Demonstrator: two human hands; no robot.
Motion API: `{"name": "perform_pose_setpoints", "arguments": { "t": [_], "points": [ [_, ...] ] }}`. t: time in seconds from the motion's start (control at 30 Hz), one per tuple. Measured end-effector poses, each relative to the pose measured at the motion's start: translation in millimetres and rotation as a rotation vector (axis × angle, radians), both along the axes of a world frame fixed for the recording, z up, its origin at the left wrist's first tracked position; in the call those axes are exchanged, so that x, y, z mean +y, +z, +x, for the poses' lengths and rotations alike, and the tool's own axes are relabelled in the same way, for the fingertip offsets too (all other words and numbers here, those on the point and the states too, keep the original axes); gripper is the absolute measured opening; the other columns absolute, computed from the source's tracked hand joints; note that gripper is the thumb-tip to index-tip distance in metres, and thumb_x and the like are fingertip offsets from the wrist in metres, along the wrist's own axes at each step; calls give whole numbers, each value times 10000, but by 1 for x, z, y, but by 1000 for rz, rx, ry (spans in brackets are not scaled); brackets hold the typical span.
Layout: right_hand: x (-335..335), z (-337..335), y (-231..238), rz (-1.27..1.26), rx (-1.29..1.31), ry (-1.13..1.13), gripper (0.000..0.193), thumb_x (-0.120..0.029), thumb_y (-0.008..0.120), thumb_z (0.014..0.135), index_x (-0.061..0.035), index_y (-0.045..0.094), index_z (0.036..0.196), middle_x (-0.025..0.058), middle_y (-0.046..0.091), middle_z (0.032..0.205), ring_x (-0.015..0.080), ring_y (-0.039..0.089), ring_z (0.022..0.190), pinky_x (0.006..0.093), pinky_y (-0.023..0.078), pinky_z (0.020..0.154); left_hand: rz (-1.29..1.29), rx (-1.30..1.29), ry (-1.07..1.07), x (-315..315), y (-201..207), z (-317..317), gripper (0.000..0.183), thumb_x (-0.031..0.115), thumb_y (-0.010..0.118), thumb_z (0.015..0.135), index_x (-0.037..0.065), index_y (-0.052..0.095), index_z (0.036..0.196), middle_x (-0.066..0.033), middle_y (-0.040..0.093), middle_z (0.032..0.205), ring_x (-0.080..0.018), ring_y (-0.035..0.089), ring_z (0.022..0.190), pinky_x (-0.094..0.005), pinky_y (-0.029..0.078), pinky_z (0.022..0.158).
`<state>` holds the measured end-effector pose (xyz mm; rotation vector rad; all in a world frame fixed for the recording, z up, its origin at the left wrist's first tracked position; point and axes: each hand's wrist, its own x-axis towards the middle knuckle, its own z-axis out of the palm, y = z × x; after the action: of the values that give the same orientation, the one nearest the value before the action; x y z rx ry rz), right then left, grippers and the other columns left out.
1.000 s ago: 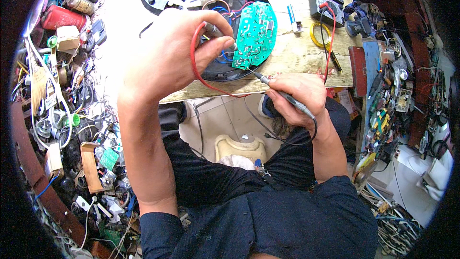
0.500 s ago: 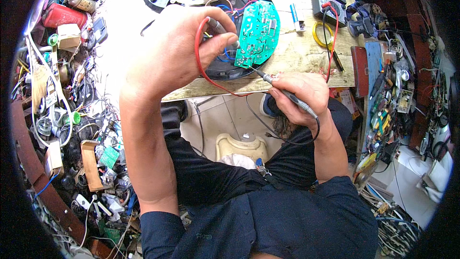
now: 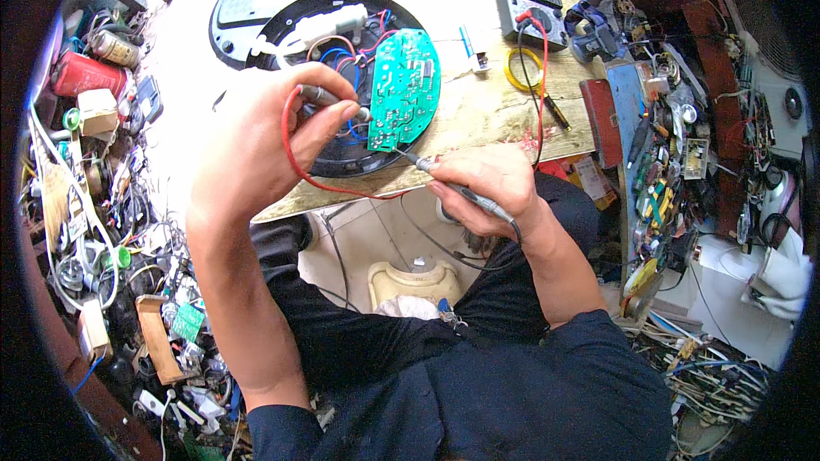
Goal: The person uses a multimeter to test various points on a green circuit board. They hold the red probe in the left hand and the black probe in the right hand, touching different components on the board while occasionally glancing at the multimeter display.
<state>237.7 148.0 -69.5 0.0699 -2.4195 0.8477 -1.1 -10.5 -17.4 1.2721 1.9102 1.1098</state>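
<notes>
Left hand (image 3: 286, 119), right hand (image 3: 491, 177): fingers clamped on grey probes (image 3: 485, 203) at green board (image 3: 403, 77). Right of board: yellow ring (image 3: 510, 77), meter (image 3: 524, 2). Left hand partly hides housing (image 3: 346, 164).

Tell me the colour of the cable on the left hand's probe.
Red; the cable shows best in the head view.

- Your probes (image 3: 422, 164) look like smooth plastic.
- Your circuit board (image 3: 403, 90) looks glossy.
- Your tabletop (image 3: 478, 115) is rough-looking wood.
- Your shirt (image 3: 495, 384) is matt cloth.
</notes>
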Motion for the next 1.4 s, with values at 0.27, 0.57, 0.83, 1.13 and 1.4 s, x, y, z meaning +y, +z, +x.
{"name": "perform_pose_setpoints", "arguments": {
  "t": [0.27, 0.57, 0.83, 1.13, 1.4],
  "points": [
    [-1, 1, 6, -19, -33, -5, 186, -5, 797, 781, -32, 728, 951, 123, 744, 812, 280, 740, 688, 369, 594, 614, -29, 71, 36, 2, 9, 0, 153, 150, 763, 925, 21, 740, 1002, -142, 756, 825, -226, 728, 696, -331, 560, 673],
    [0, 2, 6, -2, -36, 5, 200, -11, 796, 785, -32, 722, 970, 128, 743, 841, 287, 735, 687, 374, 598, 612, -29, 25, 23, 3, 8, 0, 140, 118, 759, 927, 11, 733, 1013, -119, 747, 833, -185, 705, 728, -316, 553, 693],
    [-1, 0, 7, -2, 6, 31, 309, 51, 809, 724, -23, 700, 1004, 124, 741, 830, 268, 739, 675, 340, 575, 578, -12, 72, -14, 3, 11, -1, 127, 91, 740, 954, -12, 727, 1026, -60, 728, 806, -92, 627, 708, -276, 514, 659],
    [-1, 4, 6, -10, -26, -2, 215, -20, 798, 777, -39, 728, 979, 118, 750, 879, 266, 741, 716, 363, 604, 620, -32, 91, -13, 5, 14, -1, 140, 106, 749, 945, -20, 731, 1003, -84, 728, 781, -116, 649, 693, -293, 525, 659],
    [0, 3, 5, -18, -41, 21, 225, -7, 786, 777, -26, 718, 991, 130, 750, 880, 281, 745, 722, 369, 609, 634, -94, 75, -1, 3, 15, -1, 147, 115, 746, 948, -13, 729, 1019, -88, 744, 836, -116, 670, 754, -298, 543, 714]
  ]
}}
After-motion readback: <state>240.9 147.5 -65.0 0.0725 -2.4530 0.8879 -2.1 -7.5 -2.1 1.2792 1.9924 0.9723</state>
